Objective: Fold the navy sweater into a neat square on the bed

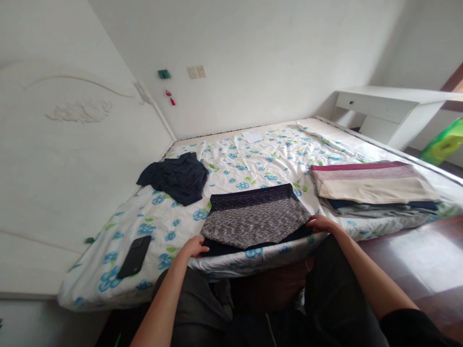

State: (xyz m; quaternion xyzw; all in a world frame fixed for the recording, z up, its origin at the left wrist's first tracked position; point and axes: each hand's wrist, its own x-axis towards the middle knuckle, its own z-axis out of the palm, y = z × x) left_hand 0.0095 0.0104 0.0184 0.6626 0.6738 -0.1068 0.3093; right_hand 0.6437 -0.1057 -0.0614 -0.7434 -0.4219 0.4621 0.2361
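Note:
A pair of grey mottled underpants (253,219) with a dark navy waistband lies spread on the bed near its front edge. The waistband points away from me, and dark cloth shows along the lower edge. My left hand (195,246) is closed at the lower left corner, fingers pinching the fabric. At the opposite corner, my right hand (321,223) also pinches the cloth between thumb and fingers. To the right is a stack of folded garments (372,185), the top one cream, pink and dark red. A crumpled navy garment (177,177) lies to the left, behind the underpants.
A black phone (134,257) rests on the flowered bed sheet (249,173) at the left. Farther back is a white paper (252,137). The white headboard (72,159) borders the left side, and a white desk (383,108) stands beyond the bed at right.

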